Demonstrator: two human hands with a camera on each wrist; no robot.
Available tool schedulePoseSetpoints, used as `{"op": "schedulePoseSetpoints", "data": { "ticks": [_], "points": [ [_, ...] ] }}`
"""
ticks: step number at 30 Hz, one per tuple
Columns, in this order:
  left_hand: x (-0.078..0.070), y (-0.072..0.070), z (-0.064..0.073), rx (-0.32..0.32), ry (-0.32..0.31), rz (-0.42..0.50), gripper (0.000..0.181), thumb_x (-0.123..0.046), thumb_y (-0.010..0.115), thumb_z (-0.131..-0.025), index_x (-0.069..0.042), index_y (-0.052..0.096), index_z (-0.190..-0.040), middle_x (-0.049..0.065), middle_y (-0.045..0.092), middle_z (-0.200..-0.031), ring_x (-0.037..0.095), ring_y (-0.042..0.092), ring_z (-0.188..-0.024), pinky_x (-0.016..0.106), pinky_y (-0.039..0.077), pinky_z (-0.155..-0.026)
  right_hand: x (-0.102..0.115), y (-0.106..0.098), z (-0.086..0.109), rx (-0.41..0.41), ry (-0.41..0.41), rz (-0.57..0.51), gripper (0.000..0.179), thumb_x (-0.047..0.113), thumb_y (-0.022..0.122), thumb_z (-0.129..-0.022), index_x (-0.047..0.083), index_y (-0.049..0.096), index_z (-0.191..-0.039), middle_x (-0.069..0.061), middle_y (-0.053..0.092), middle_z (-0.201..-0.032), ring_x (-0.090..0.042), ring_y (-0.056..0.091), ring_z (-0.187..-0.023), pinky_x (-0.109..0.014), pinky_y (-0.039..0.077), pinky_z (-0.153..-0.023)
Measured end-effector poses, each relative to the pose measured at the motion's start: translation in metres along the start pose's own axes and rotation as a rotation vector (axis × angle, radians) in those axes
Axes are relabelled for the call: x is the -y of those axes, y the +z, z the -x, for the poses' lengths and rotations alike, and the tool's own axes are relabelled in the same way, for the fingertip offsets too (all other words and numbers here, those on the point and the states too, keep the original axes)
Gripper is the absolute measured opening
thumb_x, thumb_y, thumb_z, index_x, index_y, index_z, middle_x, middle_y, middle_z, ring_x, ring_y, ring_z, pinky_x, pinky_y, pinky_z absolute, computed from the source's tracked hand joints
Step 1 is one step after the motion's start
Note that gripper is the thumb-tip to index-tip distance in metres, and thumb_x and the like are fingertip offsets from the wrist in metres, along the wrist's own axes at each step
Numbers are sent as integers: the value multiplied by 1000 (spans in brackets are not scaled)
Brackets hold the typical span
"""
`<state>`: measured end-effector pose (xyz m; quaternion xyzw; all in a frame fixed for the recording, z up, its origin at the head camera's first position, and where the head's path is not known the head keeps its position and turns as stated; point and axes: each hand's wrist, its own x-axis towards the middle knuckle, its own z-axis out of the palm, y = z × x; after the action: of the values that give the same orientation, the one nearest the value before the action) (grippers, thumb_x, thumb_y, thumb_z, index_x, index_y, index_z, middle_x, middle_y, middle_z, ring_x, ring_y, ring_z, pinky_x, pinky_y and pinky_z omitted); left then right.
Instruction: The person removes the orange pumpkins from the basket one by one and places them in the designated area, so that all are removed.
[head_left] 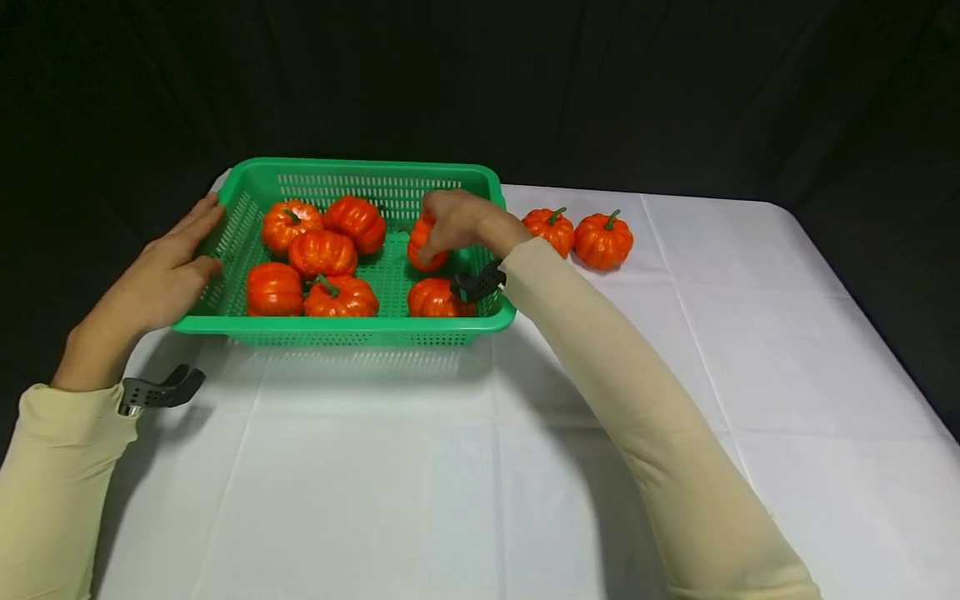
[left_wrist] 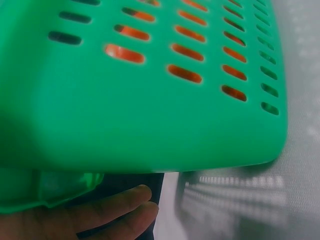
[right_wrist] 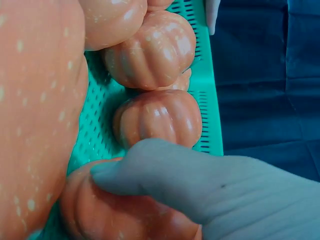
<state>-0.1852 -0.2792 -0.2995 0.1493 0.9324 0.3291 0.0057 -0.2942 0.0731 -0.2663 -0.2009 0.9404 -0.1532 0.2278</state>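
Observation:
A green plastic basket (head_left: 341, 326) with slotted walls holds several small orange-red pumpkins. Inside its right end, my right hand (head_left: 467, 218) grips one pumpkin (head_left: 422, 243) from above; the right wrist view shows the thumb (right_wrist: 150, 167) lying across the pumpkin's side (right_wrist: 80, 202). At the basket's left end, my left hand (head_left: 167, 275) lies along the rim with fingers extended. Its fingertips (left_wrist: 137, 215) reach past the basket wall (left_wrist: 125, 115) in the left wrist view. Close below the right wrist sits another pumpkin (head_left: 435, 298), partly covered by the black wrist mount (head_left: 480, 282).
Two pumpkins with green stems, one (head_left: 602, 242) beside the other (head_left: 553, 227), stand on the white-covered table (head_left: 750, 350) right of the basket. Several pumpkins (head_left: 322, 254) cluster in the basket's left half. Behind the table hangs a dark curtain (head_left: 637, 92).

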Motion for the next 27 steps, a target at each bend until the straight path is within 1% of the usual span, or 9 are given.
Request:
{"op": "schedulePoseSetpoints", "data": {
  "ticks": [6, 13, 16, 20, 27],
  "points": [
    [0, -1, -1, -5, 8, -3, 64, -8, 39, -107, 5, 13, -163, 14, -1, -173, 35, -2, -157, 56, 0, -123, -1, -1, -1, -11, -21, 1, 64, 26, 84, -86, 7, 49, -137, -8, 58, -121, -23, 54, -105, -31, 49, -87],
    [0, -1, 0, -3, 8, 1, 64, -9, 39, -107, 4, 12, -163, 14, -2, -173, 35, -2, -157, 55, 0, -123, -2, 1, -1, -60, -33, -13, 78, 25, 84, -84, 6, 42, -146, -8, 56, -124, -23, 50, -109, -31, 47, -88],
    [0, -1, 0, -2, 3, -1, 63, -9, 38, -107, 4, 12, -164, 14, -3, -173, 36, -3, -156, 56, 0, -122, -2, 1, 0, -78, -40, -26, 78, 24, 84, -83, 7, 41, -145, -8, 56, -122, -23, 50, -107, -30, 47, -86],
    [0, -1, 1, 1, 0, 4, 63, -10, 38, -108, 3, 11, -164, 13, -3, -173, 37, -3, -156, 58, 0, -122, -2, 2, 1, -104, -41, -70, 75, 23, 84, -81, 8, 43, -141, -8, 57, -118, -23, 52, -104, -29, 48, -84],
    [0, 0, 0, -3, 4, 2, 64, -9, 38, -107, 3, 12, -164, 13, -3, -173, 37, -2, -156, 58, 0, -122, -4, 3, 4, -158, -70, -134, 80, 23, 83, -82, 6, 43, -149, -7, 56, -122, -22, 54, -106, -29, 50, -87]
  ]
}}
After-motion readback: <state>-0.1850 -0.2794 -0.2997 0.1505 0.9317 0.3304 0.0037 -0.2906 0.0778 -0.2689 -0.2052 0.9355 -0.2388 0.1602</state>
